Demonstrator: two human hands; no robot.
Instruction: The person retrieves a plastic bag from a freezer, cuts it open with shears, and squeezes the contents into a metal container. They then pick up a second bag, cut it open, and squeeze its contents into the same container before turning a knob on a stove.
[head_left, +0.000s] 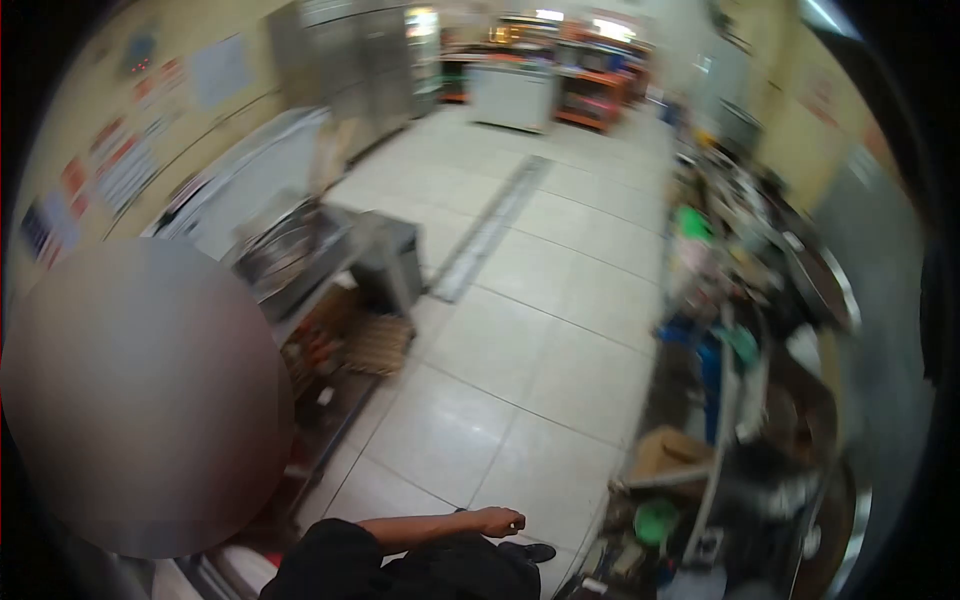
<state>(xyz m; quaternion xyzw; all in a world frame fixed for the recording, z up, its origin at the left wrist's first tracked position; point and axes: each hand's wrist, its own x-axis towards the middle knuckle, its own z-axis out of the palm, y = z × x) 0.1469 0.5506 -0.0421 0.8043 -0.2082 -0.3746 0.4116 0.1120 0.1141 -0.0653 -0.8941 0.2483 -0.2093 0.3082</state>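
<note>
My left hand [500, 521] is low in the frame, with the forearm reaching across in front of my dark clothing [450, 570]. Its fingers look curled together. A small pale spot shows at the fingertips, too small and blurred to name. Below the hand, a dark shoe [538, 552] rests on the tiled floor [450, 410]. My right hand is out of view.
A cluttered counter [715, 480] runs along the right, holding a cardboard box [670, 452] and a green bowl [655, 521]. At left, a blurred shape [150, 400] covers a large area beside a metal-topped table [290, 255]. A floor drain [490, 230] crosses the tiles.
</note>
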